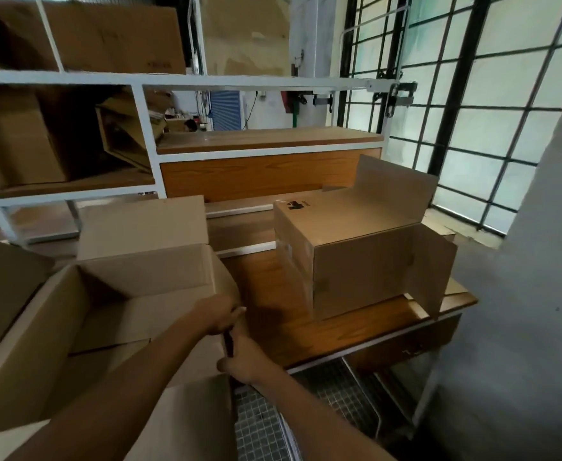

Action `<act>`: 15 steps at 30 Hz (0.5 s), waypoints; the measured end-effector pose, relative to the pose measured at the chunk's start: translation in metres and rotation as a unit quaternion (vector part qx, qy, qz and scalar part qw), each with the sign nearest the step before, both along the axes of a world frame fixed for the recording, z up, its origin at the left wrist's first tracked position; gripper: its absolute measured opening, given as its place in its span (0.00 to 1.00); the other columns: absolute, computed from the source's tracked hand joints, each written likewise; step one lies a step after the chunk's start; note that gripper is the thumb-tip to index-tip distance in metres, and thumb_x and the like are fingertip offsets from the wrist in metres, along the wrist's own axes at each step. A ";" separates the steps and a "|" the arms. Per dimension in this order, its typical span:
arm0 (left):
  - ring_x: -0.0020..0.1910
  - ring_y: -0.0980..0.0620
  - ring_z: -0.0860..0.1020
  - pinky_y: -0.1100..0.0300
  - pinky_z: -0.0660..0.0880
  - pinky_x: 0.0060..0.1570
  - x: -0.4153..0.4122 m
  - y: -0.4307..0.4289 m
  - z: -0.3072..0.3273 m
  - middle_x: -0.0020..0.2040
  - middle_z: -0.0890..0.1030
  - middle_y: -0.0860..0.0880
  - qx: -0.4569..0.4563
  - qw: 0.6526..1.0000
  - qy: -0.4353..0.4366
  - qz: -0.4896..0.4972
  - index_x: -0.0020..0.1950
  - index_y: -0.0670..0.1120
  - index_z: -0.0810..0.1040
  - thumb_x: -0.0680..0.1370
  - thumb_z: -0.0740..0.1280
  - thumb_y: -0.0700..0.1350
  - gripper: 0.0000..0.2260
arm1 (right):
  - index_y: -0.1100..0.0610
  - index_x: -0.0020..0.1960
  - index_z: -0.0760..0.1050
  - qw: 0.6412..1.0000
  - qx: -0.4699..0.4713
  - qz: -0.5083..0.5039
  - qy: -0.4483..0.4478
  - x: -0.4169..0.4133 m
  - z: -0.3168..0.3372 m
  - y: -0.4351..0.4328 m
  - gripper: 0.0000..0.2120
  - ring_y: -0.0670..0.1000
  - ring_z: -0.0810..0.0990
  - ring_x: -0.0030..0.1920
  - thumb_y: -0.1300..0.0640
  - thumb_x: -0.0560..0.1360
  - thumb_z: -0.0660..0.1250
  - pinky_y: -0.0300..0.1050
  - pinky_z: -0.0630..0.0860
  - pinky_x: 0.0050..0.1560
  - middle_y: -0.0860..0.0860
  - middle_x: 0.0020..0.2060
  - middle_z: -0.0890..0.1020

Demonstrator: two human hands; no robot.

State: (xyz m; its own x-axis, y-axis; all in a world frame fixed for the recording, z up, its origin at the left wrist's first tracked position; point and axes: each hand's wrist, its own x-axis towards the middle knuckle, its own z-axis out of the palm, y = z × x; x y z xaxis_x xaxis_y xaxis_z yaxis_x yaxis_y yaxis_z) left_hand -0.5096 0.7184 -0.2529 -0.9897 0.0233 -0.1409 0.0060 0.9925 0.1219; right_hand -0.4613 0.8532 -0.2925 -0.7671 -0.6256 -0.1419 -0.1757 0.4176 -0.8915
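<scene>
Fingers of the left hand (218,316) curl over the top edge of the right-hand wall of the open carton (146,271). Those of the right hand (241,361) clamp the same edge just nearer the body. The fingertips themselves are hidden behind the card.

The carton spreads away to the left of the fingers, its flaps standing out, and nothing shows inside it. It should be light but floppy, since thin corrugated board buckles and creases when hauled by one edge. A hold close to a corner fold, where the board is stiffest, looks safer than mid-wall, and two hands spread apart would keep it from twisting. Dry card should not slip.

Right of the fingers lies the wooden table (306,334). On it, well apart from the hands, a second carton (356,267) rests with its flaps open. Beyond the fingers stands a white shelf rack (153,151) stacked with more cardboard, and below them is a wire mesh shelf (339,394).
</scene>
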 end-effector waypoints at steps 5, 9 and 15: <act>0.52 0.46 0.79 0.54 0.73 0.52 -0.025 -0.015 -0.001 0.53 0.82 0.43 -0.008 0.998 0.056 0.041 0.53 0.45 0.80 0.83 0.53 0.58 0.22 | 0.55 0.57 0.76 0.998 -0.026 -0.031 -0.040 -0.025 -0.004 0.010 0.15 0.50 0.80 0.53 0.51 0.73 0.72 0.50 0.76 0.58 0.55 0.52 0.82; 0.47 0.47 0.79 0.53 0.75 0.49 -0.064 0.005 0.012 0.51 0.83 0.44 0.100 0.985 0.140 0.015 0.51 0.45 0.81 0.82 0.56 0.55 0.18 | 0.56 0.66 0.74 0.990 0.019 -0.099 0.094 -0.089 0.016 0.045 0.18 0.54 0.78 0.60 0.52 0.78 0.66 0.47 0.74 0.60 0.53 0.61 0.79; 0.57 0.52 0.76 0.63 0.72 0.50 -0.142 0.066 0.063 0.61 0.77 0.48 0.316 0.920 0.232 -0.002 0.69 0.47 0.71 0.83 0.56 0.52 0.17 | 0.53 0.58 0.78 0.948 0.014 -0.223 0.229 -0.189 0.081 0.105 0.10 0.47 0.79 0.54 0.54 0.78 0.67 0.41 0.75 0.55 0.48 0.54 0.82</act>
